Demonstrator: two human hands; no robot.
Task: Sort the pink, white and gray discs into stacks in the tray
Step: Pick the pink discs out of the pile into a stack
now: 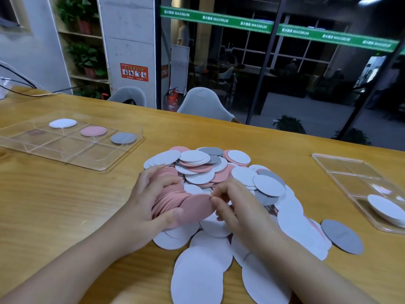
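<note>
A loose pile of pink, white and gray discs (203,170) covers the middle of the wooden table. My left hand (142,200) grips a thick stack of pink discs (175,198) held on edge, thumb under its front disc. My right hand (232,205) is just right of the stack, its fingers curled at the front pink disc's edge. The clear divided tray (65,154) lies at the far left, holding a white disc (63,123), a pink disc (93,131) and a gray disc (123,138) in separate compartments.
A second clear tray (350,172) at the right holds a stack of white discs (385,208). A single gray disc (341,236) lies beside the pile. Cables (24,91) run across the table's far left corner. Chairs (203,104) stand behind the table's far edge.
</note>
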